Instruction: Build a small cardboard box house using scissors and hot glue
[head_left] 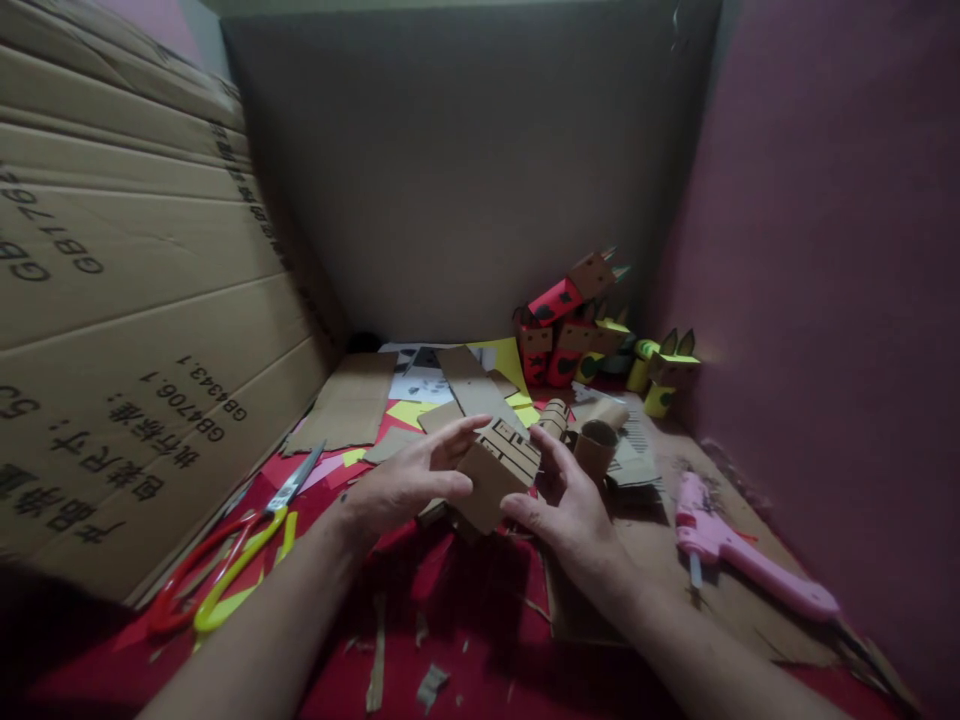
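Between my two hands is a small cardboard box (486, 482), tilted, with black printed lines on its upper face. My left hand (409, 482) holds its left side, the thumb at the near face and the fingers toward the top edge. On the other side, my right hand (576, 505) grips the box with its thumb low on the near corner and its fingers along the right edge. Just beyond the right hand are a cardboard tube (598, 447) standing on end and a printed cardboard roll (555, 418).
Scissors (281, 500) with red and yellow handles lie left. A pink glue gun (739, 560) rests on a cardboard sheet (592, 610) at right. Red and yellow box-headed figures (574, 340) stand at the back. A large carton (150, 300) walls the left; scraps litter the red cloth (465, 660).
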